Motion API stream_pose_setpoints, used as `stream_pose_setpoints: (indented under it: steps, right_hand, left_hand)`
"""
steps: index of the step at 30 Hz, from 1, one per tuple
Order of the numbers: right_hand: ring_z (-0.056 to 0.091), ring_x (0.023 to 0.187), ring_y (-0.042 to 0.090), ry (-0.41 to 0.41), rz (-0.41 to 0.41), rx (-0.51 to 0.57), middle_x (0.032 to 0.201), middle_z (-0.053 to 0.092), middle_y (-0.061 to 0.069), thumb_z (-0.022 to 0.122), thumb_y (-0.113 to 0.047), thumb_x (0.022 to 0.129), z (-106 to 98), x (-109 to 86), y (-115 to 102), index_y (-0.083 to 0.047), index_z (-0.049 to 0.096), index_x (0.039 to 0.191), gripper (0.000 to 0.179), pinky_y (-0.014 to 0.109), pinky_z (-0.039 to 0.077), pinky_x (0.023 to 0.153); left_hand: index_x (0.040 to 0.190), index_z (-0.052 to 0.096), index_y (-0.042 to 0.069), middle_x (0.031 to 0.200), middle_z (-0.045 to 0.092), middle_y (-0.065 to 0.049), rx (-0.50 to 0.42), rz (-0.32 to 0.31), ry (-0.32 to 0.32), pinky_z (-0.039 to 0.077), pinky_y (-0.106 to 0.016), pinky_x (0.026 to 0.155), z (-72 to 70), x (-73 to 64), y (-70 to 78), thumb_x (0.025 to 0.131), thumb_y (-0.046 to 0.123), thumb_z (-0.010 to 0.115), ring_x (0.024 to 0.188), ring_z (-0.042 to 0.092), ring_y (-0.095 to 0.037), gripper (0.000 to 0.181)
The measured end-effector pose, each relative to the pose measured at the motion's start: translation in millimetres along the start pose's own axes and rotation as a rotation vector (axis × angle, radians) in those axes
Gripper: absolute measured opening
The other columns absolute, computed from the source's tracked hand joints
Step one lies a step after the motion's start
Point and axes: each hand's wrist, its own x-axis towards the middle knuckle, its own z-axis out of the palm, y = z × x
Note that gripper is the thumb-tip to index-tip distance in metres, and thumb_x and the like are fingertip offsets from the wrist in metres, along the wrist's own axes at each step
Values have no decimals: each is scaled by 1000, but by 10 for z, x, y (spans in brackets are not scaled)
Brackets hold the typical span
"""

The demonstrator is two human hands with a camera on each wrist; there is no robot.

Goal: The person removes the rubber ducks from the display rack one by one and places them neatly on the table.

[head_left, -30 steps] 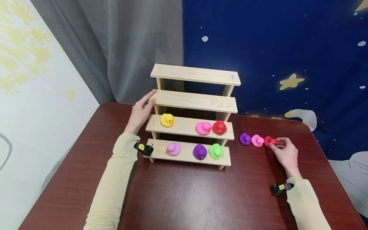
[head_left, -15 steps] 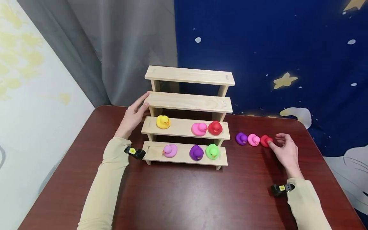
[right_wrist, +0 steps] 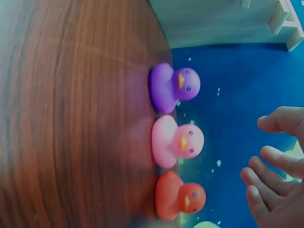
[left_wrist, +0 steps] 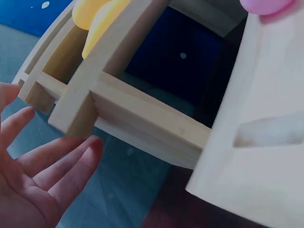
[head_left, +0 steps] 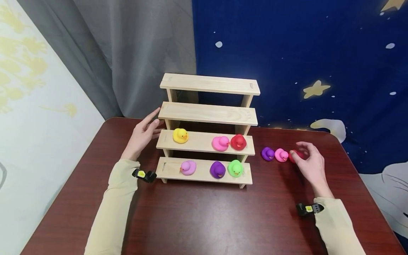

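Observation:
My left hand (head_left: 140, 136) is beside the left end of the wooden tiered shelf (head_left: 207, 113), fingers extended and spread; the left wrist view shows nothing in its palm. At the right, my right hand (head_left: 310, 163) hovers over the red duck (head_left: 296, 156), partly covering it in the head view. In the right wrist view its fingers are apart from the orange-red duck (right_wrist: 178, 195), with a gap between. That duck ends a row with a pink duck (head_left: 281, 155) and a purple duck (head_left: 267, 154) on the table.
On the shelf's second tier sit a yellow duck (head_left: 180, 136), a pink duck (head_left: 220, 143) and a red duck (head_left: 238, 142). The lowest tier bears a lilac duck (head_left: 188, 167), a purple duck (head_left: 217, 169) and a green duck (head_left: 235, 168). Curtains hang behind the table.
My left hand has come off the shelf's third tier and moved slightly left and down. My right hand has let go of the red duck at the row's end and lifted above it.

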Motion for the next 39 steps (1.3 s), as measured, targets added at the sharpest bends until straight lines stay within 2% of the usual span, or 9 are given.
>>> stream_pose_setpoints:
  steps: [7, 14, 18, 21, 25, 29, 31, 36, 39]
  right_hand:
    - [52, 85, -1, -7, -102, 34, 106, 63, 15, 68, -14, 90, 48, -5, -141, -5, 65, 121, 32, 13, 36, 73]
    - [41, 55, 13, -35, -199, 56, 99, 57, 5, 68, -11, 89, 85, -30, -276, -10, 66, 121, 32, 24, 30, 56]
    - [38, 50, 11, -55, -230, 75, 105, 60, 4, 68, -9, 88, 102, -27, -370, -11, 67, 121, 33, 23, 32, 50]
    - [36, 48, 9, -72, -261, 102, 111, 62, 6, 68, -8, 88, 128, -20, -438, -10, 67, 121, 33, 22, 31, 46]
    - [55, 72, 10, -88, -313, 142, 118, 62, 9, 69, -5, 87, 184, -22, -514, -8, 67, 120, 33, 18, 38, 62]
    - [55, 109, 20, -108, -342, 170, 122, 62, 9, 69, -4, 87, 250, -41, -607, -7, 66, 121, 34, 18, 35, 88]
    - [57, 100, 23, -126, -351, 184, 122, 62, 9, 69, -4, 87, 292, -52, -653, -8, 66, 122, 35, 19, 37, 84]
    - [59, 99, 23, -167, -397, 199, 122, 62, 7, 70, -3, 86, 407, -55, -770, -8, 65, 123, 37, 17, 41, 85]
    - [57, 110, 25, -174, -430, 206, 122, 62, 7, 70, -3, 86, 439, -47, -860, -8, 65, 123, 38, 19, 39, 90]
  left_hand:
    - [152, 34, 26, 139, 48, -23, -2, -15, -9, 42, -50, 95, -10, -96, -98, 101, 36, 50, 116, 55, -38, 54]
    - [151, 37, 23, 140, 47, -19, 27, -40, -22, 48, -39, 91, 14, -178, -213, 102, 33, 51, 115, 56, -35, 52]
    - [148, 42, 29, 135, 52, -17, 56, -42, -31, 51, -30, 85, 22, -233, -249, 101, 37, 51, 112, 59, -28, 49]
    - [147, 43, 28, 136, 51, -15, 56, -36, -34, 51, -32, 86, 32, -272, -281, 101, 37, 51, 116, 56, -26, 48]
    - [148, 43, 23, 146, 42, -12, 18, -16, -57, 47, -44, 91, 53, -330, -314, 101, 34, 52, 122, 51, -29, 49]
    - [147, 44, 21, 149, 38, -8, -4, -2, -79, 47, -46, 91, 85, -376, -340, 100, 33, 54, 122, 51, -31, 49]
    - [147, 44, 22, 150, 38, -7, -4, 2, -86, 48, -44, 90, 103, -389, -352, 100, 32, 54, 121, 52, -31, 49]
    - [147, 44, 25, 149, 39, -5, -9, -2, -90, 49, -42, 88, 133, -402, -379, 101, 32, 53, 118, 55, -30, 48]
    - [147, 43, 25, 150, 38, -4, -20, -9, -92, 49, -42, 88, 138, -405, -393, 101, 32, 52, 115, 57, -29, 48]
